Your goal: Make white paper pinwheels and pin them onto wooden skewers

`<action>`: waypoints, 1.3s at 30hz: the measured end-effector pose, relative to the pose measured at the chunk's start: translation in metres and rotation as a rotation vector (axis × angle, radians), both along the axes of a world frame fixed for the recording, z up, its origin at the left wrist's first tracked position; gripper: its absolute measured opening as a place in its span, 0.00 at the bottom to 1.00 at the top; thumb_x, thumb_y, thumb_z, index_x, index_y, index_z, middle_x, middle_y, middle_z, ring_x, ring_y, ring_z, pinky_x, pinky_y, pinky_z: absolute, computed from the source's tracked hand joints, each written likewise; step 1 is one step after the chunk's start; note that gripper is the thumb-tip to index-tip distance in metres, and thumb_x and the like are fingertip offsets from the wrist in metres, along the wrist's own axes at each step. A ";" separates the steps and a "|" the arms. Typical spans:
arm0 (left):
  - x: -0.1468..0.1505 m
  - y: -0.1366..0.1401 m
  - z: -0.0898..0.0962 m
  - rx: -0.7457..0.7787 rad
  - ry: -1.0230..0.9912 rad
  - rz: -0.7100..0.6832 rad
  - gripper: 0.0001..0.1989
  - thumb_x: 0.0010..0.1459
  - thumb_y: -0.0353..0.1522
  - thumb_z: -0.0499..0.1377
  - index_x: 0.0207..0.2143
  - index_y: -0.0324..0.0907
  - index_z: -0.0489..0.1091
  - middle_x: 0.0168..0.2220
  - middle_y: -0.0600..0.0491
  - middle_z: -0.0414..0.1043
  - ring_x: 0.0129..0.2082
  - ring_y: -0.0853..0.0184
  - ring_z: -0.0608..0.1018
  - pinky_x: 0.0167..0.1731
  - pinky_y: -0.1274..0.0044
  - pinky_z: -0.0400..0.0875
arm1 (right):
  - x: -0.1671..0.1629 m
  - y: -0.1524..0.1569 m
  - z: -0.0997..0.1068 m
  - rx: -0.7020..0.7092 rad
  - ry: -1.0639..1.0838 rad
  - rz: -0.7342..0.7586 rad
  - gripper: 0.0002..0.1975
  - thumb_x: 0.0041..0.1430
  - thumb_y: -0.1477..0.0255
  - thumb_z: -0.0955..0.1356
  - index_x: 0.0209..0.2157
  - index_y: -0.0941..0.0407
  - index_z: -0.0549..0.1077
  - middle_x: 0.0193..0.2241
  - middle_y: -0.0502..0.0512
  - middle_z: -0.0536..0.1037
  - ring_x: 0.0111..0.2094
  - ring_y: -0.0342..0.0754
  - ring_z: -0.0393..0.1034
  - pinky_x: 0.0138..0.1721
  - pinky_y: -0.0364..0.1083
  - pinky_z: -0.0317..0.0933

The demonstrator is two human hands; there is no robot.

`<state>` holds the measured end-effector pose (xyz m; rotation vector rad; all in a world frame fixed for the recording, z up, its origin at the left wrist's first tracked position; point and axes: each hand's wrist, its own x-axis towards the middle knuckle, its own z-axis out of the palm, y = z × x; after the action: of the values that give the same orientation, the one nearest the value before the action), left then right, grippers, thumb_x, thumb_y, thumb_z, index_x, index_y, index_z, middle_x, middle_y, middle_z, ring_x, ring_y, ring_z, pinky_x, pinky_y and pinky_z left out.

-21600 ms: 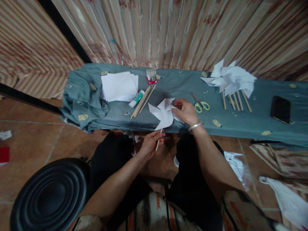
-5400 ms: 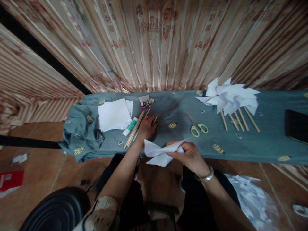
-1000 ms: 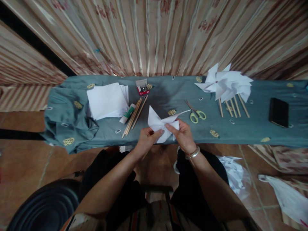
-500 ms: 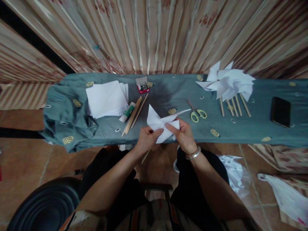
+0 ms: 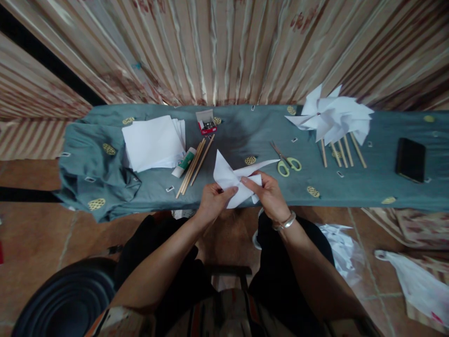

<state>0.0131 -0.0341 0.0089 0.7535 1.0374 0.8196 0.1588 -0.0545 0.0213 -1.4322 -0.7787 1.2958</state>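
Observation:
A white paper pinwheel [image 5: 226, 177] is held between both hands over the table's front edge, its blades folded in toward the middle. My left hand [image 5: 215, 201] grips it from the left, thumb pressed near the centre. From the right, my right hand [image 5: 269, 195] pinches it, with the thumb on the paper beside the centre. The fingers behind the paper are hidden. Green-handled scissors [image 5: 286, 164] lie just beyond my right hand. Left of the pinwheel are several wooden sticks [image 5: 195, 166] and a green-and-white glue tube [image 5: 184, 162].
A stack of white paper [image 5: 152, 142] lies at the left of the cloth-covered table [image 5: 231, 126]. Behind the sticks stands a red box [image 5: 206, 122] of small metal pins. Several pinwheels on sticks [image 5: 336, 117] lie at right, near a black wallet-like object [image 5: 410, 159].
The right thumb has shifted slightly at the pinwheel's centre. The stick that showed below the left hand is now barely visible. The view has moved a little.

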 end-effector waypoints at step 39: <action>-0.016 -0.037 0.002 -0.042 -0.100 -0.418 0.24 0.44 0.40 0.69 0.43 0.37 0.75 0.24 0.56 0.73 0.14 0.80 0.63 0.15 0.83 0.51 | 0.038 0.004 0.016 -0.002 -0.044 -0.134 0.19 0.34 0.58 0.78 0.24 0.56 0.76 0.21 0.50 0.79 0.22 0.45 0.70 0.24 0.44 0.64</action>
<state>-0.0032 -0.0713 0.0106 0.8478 0.7680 0.4688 0.1968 -0.0505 0.0368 -1.4933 -0.6986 1.1666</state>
